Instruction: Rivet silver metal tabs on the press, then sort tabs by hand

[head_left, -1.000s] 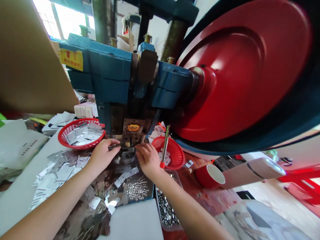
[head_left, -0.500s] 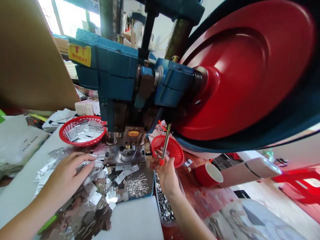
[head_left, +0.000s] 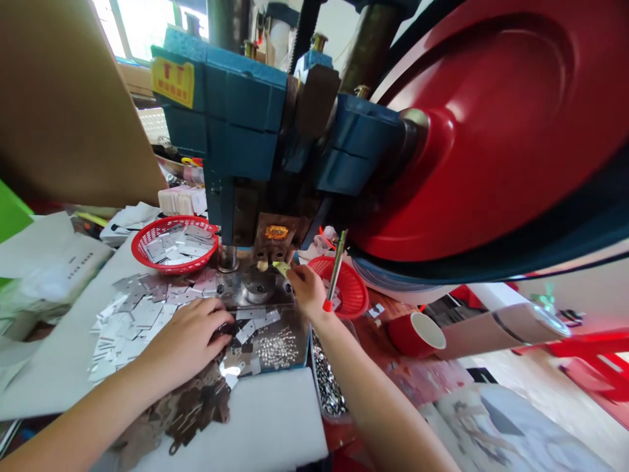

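My right hand [head_left: 308,288] is closed on a small yellow-green strip [head_left: 282,268], whose exact kind I cannot make out. The strip's tip is at the metal die [head_left: 258,288], under the press head [head_left: 275,236]. My left hand [head_left: 194,331] lies low over loose flat metal plates [head_left: 142,314], left of the die; its fingers are bent, with thumb and fingertips apart. Some plates [head_left: 255,322] lie in front of the die, beside a cluster of small shiny metal parts [head_left: 278,349]. A metal lever with a red tip [head_left: 337,272] stands beside my right wrist.
A red basket of plates [head_left: 174,246] stands at left, and another red basket [head_left: 351,288] at right. A clear bin of small metal parts [head_left: 330,383] lies below my right forearm. The large red flywheel [head_left: 486,131] overhangs the right side, above a red cup [head_left: 417,334].
My right hand has moved left and up from near the lever to the die, the strip now showing in it. My left hand has slid right over the plates. The view has shifted slightly.
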{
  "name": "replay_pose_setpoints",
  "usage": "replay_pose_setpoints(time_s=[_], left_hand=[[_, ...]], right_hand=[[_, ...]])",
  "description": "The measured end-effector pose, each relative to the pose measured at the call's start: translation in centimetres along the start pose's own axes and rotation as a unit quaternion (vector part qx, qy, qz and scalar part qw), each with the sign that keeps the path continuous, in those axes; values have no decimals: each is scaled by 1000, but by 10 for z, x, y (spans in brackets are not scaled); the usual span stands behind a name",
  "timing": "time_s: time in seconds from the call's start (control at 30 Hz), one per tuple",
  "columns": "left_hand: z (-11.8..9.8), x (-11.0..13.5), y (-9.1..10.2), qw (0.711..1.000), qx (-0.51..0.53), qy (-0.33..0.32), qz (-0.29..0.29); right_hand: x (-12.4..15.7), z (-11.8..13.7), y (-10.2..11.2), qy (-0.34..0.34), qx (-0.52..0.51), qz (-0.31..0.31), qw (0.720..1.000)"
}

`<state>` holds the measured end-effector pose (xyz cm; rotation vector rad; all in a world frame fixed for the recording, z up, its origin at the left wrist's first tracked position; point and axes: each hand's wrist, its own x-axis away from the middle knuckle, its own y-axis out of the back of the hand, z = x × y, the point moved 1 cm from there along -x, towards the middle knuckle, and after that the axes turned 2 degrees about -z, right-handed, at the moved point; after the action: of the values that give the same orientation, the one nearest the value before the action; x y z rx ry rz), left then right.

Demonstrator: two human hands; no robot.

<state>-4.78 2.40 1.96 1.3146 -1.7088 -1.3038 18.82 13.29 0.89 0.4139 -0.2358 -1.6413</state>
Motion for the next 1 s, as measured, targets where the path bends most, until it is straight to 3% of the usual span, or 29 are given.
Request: replay_pose_setpoints(time_s=[0.1,0.23,0.3,0.37,0.47,0.53,0.67,0.87,1.0], left_hand=[[-3,-6,-5,998,-55,-19,-6],[-11,-9,-9,991,-127,-43,-29],[-14,-9,-10,987,-149,-55,-35],[-16,-8,-10,983,-166,-71,-35],[-17,-7,-10,980,-169,-95,-36],[-17,-7,-10,983,-150,-94,-46],[-21,-11,-11,992,-94,-67,-43],[-32,-23,-13,999,-19,-31,-20],[-38,-28,-18,998,27,-55,-26]], right_hand=[[11,-16,35,-44,-108,-63,991],[32,-27,65,-48,-89,-132,986],[43,-25,62,-18,-17,-90,996],[55,-19,51,42,69,17,997],[68,-6,29,162,175,168,957],[71,2,17,217,234,217,922],[66,6,6,241,349,205,882],[64,4,5,270,455,210,822],[68,7,9,282,448,211,821]])
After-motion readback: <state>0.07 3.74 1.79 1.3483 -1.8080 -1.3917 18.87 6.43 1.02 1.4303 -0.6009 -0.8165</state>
